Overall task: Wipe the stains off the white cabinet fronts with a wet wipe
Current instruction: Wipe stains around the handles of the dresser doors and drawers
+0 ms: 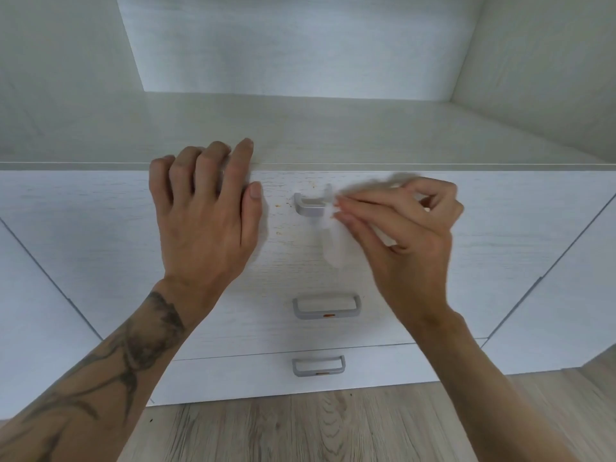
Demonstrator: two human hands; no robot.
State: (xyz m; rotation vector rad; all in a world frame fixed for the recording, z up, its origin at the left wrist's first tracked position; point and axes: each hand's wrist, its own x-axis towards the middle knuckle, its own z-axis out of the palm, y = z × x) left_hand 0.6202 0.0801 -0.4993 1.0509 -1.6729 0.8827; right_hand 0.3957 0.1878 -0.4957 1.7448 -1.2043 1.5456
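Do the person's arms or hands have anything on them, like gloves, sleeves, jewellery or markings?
Both hands are bare: no gloves, rings or watch show on the left hand or the right hand. No sleeves reach the visible forearms. The left forearm carries a large dark tattoo with branching lines; the right forearm is unmarked.

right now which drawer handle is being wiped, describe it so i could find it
On the white drawer stack, three grey handles sit in a column. It's the top handle, beside the left hand; unlike the others, the right hand presses the wet wipe against it.

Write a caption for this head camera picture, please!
Right hand rubs a wipe by the top handle; left hand rests on the cabinet.
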